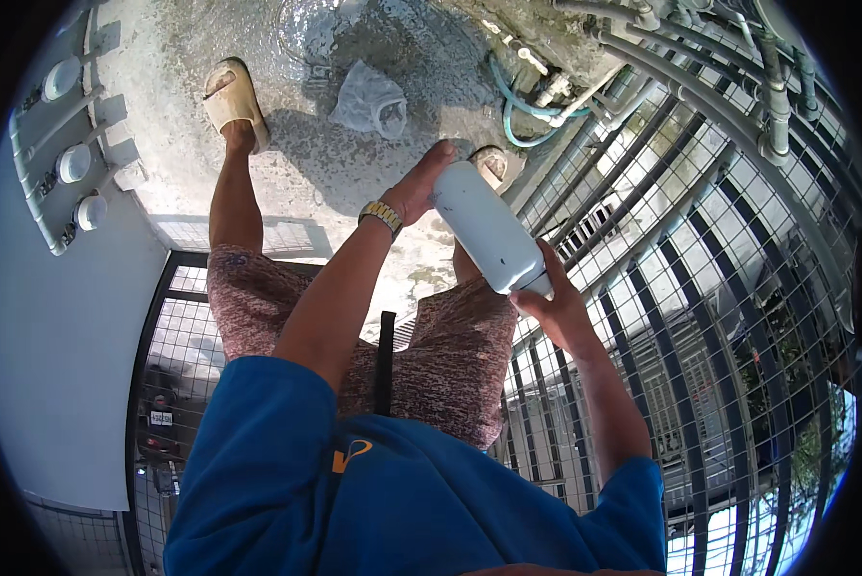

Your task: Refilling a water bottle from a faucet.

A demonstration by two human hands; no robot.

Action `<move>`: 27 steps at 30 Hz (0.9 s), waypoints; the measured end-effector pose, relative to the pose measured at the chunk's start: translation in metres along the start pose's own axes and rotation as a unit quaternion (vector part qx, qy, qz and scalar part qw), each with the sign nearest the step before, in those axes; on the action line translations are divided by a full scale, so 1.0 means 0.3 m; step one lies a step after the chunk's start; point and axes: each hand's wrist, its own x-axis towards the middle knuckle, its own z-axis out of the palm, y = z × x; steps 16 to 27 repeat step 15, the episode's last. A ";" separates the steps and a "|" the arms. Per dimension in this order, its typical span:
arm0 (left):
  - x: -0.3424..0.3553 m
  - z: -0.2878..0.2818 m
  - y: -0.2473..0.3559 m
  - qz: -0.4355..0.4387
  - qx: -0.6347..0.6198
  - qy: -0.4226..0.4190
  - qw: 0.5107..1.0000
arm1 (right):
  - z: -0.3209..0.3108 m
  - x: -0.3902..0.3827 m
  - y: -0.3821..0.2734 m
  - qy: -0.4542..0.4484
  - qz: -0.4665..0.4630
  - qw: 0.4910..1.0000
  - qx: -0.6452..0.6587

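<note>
Between my two hands I hold a pale white cylindrical container (488,228), tilted so that one end points up and left. It has rounded edges and a few small dark marks; its exact kind I cannot make out. My left hand (419,188) grips the far end from the left side, thumb along the top edge. The near right end rests in my right hand (558,305), whose fingers curve around it. On the wet concrete beyond lies a crumpled translucent plastic bag (362,104), apart from both hands.
A metal fence with wire mesh (680,317) runs along my right. Grey pipes (680,82) and a teal hose (509,108) sit at the upper right. Round meters (73,163) line the left wall. A dark mesh gate (167,317) stands at lower left.
</note>
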 end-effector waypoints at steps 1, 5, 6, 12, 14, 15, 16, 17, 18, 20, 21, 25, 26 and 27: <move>0.067 -0.067 -0.002 0.017 0.056 0.027 0.998 | 0.023 0.034 0.031 0.001 -0.002 0.998 0.062; 0.273 -0.355 0.023 0.118 0.469 0.349 0.803 | 0.083 0.197 0.112 0.018 -0.001 0.965 0.261; 0.315 -0.404 0.038 0.071 0.555 0.372 0.741 | 0.100 0.235 0.130 0.041 0.022 0.968 0.245; 0.578 -0.548 0.095 0.035 0.714 0.224 0.663 | 0.220 0.406 0.205 0.123 0.110 0.959 0.232; 0.654 -0.621 0.132 0.028 0.738 0.159 0.655 | 0.229 0.419 0.223 0.096 0.115 0.952 0.265; 0.665 -0.667 0.140 0.005 0.701 0.130 0.701 | 0.226 0.424 0.239 0.091 0.115 0.950 0.274; 0.665 -0.667 0.140 0.005 0.701 0.130 0.701 | 0.226 0.424 0.239 0.091 0.115 0.950 0.274; 0.665 -0.667 0.140 0.005 0.701 0.130 0.701 | 0.226 0.424 0.239 0.091 0.115 0.950 0.274; 0.665 -0.667 0.140 0.005 0.701 0.130 0.701 | 0.226 0.424 0.239 0.091 0.115 0.950 0.274; 0.665 -0.667 0.140 0.005 0.701 0.130 0.701 | 0.226 0.424 0.239 0.091 0.115 0.950 0.274; 0.665 -0.667 0.140 0.005 0.701 0.130 0.701 | 0.226 0.424 0.239 0.091 0.115 0.950 0.274; 0.665 -0.667 0.140 0.005 0.701 0.130 0.701 | 0.226 0.424 0.239 0.091 0.115 0.950 0.274; 0.665 -0.667 0.140 0.005 0.701 0.130 0.701 | 0.226 0.424 0.239 0.091 0.115 0.950 0.274; 0.665 -0.667 0.140 0.005 0.701 0.130 0.701 | 0.226 0.424 0.239 0.091 0.115 0.950 0.274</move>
